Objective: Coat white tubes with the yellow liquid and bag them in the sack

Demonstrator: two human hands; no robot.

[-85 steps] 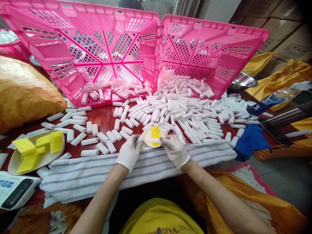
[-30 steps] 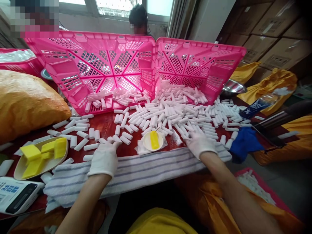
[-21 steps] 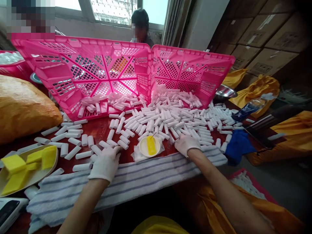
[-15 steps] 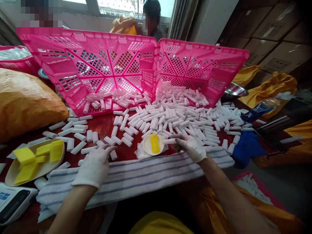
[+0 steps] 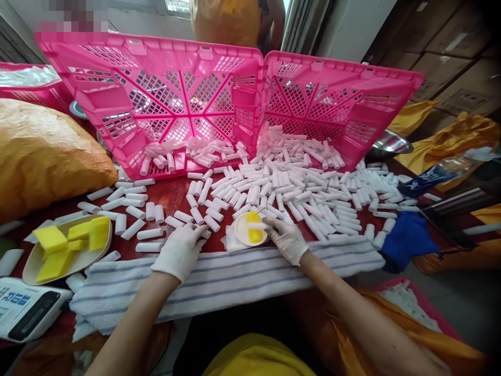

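My right hand point(image 5: 287, 240), in a white glove, pinches a short white tube point(image 5: 256, 226) by its right end. The tube lies across a yellow sponge point(image 5: 255, 236) in a small white dish point(image 5: 241, 228) that rests on white paper. My left hand point(image 5: 182, 250), also gloved, is at the near edge of the scattered white tubes point(image 5: 213, 213), left of the dish. Its fingers are bent together at a tube; whether they grip it is too small to tell. A striped towel point(image 5: 235, 277) lies under both wrists.
Two pink baskets point(image 5: 188, 112) stand tilted behind the tubes. At left are a tray point(image 5: 29, 269) of yellow sponges, an orange sack point(image 5: 50, 151) and a white device point(image 5: 31, 308). A blue cloth point(image 5: 405, 240) lies right. A person stands behind with an orange bag point(image 5: 225, 23).
My right hand has moved left, bringing its tube over the yellow sponge. My left hand has shifted right among the tubes. Behind the baskets, the person and orange bag have moved.
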